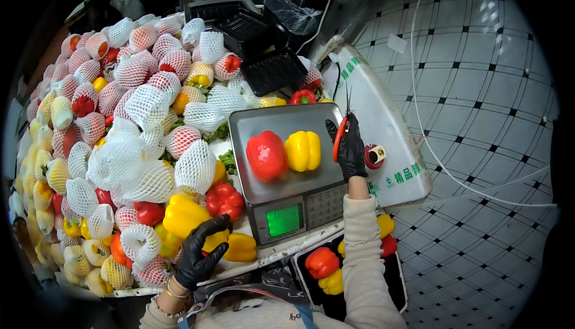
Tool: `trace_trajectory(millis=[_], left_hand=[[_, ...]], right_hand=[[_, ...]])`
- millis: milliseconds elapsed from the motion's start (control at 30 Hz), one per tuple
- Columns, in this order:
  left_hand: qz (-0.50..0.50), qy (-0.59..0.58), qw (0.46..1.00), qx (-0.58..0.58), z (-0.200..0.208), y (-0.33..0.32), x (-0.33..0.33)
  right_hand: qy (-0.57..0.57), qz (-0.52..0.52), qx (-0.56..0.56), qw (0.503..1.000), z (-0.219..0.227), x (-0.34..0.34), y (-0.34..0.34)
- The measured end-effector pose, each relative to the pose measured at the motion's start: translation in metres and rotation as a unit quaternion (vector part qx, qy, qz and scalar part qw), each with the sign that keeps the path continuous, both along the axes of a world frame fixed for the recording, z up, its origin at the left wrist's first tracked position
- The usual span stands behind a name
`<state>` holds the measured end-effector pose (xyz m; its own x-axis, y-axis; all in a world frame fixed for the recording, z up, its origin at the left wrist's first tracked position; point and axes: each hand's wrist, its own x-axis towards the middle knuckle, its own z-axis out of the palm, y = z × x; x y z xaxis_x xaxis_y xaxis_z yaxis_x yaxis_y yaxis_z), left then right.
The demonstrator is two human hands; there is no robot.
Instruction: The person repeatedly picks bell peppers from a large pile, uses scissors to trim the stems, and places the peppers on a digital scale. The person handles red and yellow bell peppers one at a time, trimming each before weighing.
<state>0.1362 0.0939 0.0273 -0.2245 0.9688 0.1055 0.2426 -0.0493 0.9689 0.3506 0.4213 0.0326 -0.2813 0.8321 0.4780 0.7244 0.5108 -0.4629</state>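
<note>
My left hand (200,250), in a black glove, is over the front edge of the pile with thumb and fingers apart. Yellow bell peppers (185,216) lie right by its fingers, and a red bell pepper (225,202) sits just beyond. In my black-gloved right hand (352,149) are scissors (340,139) with orange-red handles, their thin blades pointing away from me. That hand is at the right edge of a digital scale (275,194). On the scale's metal pan rest one red bell pepper (266,156) and one yellow bell pepper (303,150), side by side.
Many peppers in foam net sleeves (144,104) are heaped on the left. Black trays (272,71) stack behind the scale. A white printed package (383,119) and a red-and-white roll (375,156) lie right. Below my right forearm, a black crate (304,269) holds peppers. A cable (419,119) crosses the tiled floor.
</note>
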Motion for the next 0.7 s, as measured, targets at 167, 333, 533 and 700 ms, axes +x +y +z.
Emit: trace_trajectory(millis=[167,333,533,700], left_hand=[[-0.007,0.072,0.997,0.027,0.01,0.054,0.001],[-0.007,0.16,0.986,0.045,0.008,0.096,-0.001],[0.002,0.22,0.975,0.03,-0.002,0.144,-0.001],[-0.01,0.235,0.97,0.058,-0.034,0.193,0.009]], right_hand=[[0.08,-0.022,-0.175,0.981,-0.009,0.034,-0.004],[0.066,0.011,-0.131,0.989,-0.043,0.065,0.004],[0.031,0.089,-0.029,0.995,-0.03,0.036,-0.015],[-0.004,0.03,-0.065,0.997,-0.034,-0.022,-0.042]])
